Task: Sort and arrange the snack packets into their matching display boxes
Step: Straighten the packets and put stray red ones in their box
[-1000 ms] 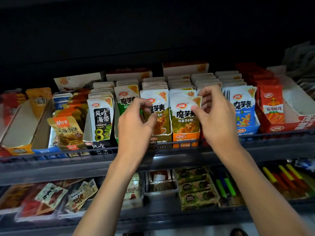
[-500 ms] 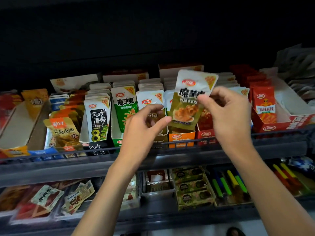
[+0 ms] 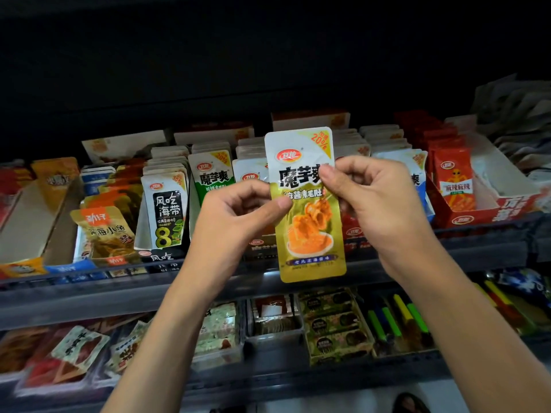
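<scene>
The gold packet, seated a second ago in the centre row of display boxes, is now lifted out and held upright at centre frame. The left hand, previously off it, now pinches its left edge. The right hand has moved from the packet's top to its right edge.

The upper shelf carries a row of open display boxes: toward 9 o'clock a nearly bare cardboard box, then fish-snack packets, a black kelp box and upright green konjac packets — and at 3 o'clock a red display box. The lower shelf, at 6 o'clock, holds clear tubs — with green and yellow tubes toward 4 o'clock.
</scene>
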`<action>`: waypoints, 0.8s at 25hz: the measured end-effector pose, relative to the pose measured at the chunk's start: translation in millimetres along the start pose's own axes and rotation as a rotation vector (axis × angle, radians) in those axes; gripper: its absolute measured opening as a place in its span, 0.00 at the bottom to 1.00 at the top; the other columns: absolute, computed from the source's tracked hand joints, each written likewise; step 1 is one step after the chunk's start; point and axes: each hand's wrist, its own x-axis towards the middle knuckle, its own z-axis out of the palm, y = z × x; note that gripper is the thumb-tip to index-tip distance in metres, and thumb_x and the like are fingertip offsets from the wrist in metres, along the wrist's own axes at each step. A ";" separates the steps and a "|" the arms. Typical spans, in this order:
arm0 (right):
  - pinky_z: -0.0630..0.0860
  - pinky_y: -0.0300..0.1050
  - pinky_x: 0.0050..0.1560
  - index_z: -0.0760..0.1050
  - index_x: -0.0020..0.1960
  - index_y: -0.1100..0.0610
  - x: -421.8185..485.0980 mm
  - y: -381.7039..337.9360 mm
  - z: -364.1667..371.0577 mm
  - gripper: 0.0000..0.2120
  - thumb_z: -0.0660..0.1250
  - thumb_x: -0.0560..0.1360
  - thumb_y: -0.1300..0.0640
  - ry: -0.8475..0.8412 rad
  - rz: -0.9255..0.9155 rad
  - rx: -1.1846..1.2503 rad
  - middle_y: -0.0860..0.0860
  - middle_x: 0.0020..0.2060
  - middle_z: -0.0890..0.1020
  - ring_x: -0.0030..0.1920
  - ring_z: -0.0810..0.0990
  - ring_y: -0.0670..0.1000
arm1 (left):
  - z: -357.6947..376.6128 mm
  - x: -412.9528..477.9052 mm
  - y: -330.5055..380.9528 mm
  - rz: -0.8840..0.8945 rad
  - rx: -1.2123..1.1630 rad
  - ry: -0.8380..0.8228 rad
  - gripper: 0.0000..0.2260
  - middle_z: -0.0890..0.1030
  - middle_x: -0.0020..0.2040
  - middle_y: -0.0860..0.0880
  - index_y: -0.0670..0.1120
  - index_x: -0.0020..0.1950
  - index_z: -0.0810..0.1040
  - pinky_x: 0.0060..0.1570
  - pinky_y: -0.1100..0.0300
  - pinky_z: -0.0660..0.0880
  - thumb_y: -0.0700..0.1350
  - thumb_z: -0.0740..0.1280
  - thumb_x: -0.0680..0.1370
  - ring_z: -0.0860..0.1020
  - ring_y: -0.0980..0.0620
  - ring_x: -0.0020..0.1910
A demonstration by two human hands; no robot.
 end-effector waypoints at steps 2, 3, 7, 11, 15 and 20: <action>0.71 0.32 0.28 0.80 0.42 0.60 0.3 0.1 2.0 0.07 0.67 0.77 0.59 0.000 0.012 0.041 0.48 0.28 0.80 0.26 0.74 0.40 | -0.6 0.2 -0.9 -0.009 0.003 0.015 0.05 0.80 0.32 0.51 0.40 0.40 0.80 0.27 0.68 0.68 0.42 0.71 0.71 0.75 0.58 0.29; 0.70 0.30 0.27 0.80 0.43 0.61 0.6 0.8 3.0 0.07 0.67 0.78 0.60 0.000 0.018 0.056 0.45 0.26 0.79 0.25 0.75 0.39 | -0.8 0.2 -1.5 -0.009 0.004 0.023 0.06 0.80 0.31 0.51 0.39 0.40 0.80 0.27 0.68 0.67 0.42 0.70 0.71 0.74 0.59 0.28; 0.69 0.30 0.28 0.81 0.44 0.58 1.5 4.4 8.7 0.06 0.67 0.78 0.59 -0.010 -0.003 0.028 0.42 0.25 0.78 0.26 0.73 0.39 | -3.5 2.4 -5.1 -0.007 0.022 0.081 0.05 0.81 0.32 0.49 0.37 0.40 0.79 0.29 0.67 0.71 0.39 0.70 0.72 0.77 0.57 0.29; 0.72 0.33 0.36 0.82 0.50 0.51 4.8 12.4 7.3 0.05 0.67 0.77 0.58 0.069 0.025 -0.030 0.45 0.39 0.83 0.36 0.77 0.38 | -14.3 13.4 -9.8 0.042 0.070 0.334 0.04 0.85 0.38 0.52 0.45 0.41 0.82 0.37 0.66 0.75 0.38 0.69 0.75 0.82 0.56 0.40; 0.72 0.33 0.37 0.82 0.52 0.51 7.2 21.2 0.1 0.06 0.67 0.78 0.56 0.156 0.075 -0.053 0.44 0.39 0.81 0.37 0.76 0.39 | -28.1 31.7 -16.4 0.105 0.119 0.479 0.05 0.84 0.40 0.55 0.49 0.43 0.82 0.45 0.61 0.77 0.39 0.70 0.75 0.82 0.56 0.44; 0.72 0.32 0.36 0.81 0.52 0.52 8.9 30.7 -3.0 0.07 0.66 0.78 0.60 0.150 0.115 -0.052 0.48 0.39 0.82 0.34 0.76 0.39 | -26.6 41.5 -47.2 -0.022 0.171 0.465 0.03 0.85 0.45 0.49 0.45 0.47 0.83 0.51 0.52 0.79 0.41 0.70 0.75 0.83 0.51 0.47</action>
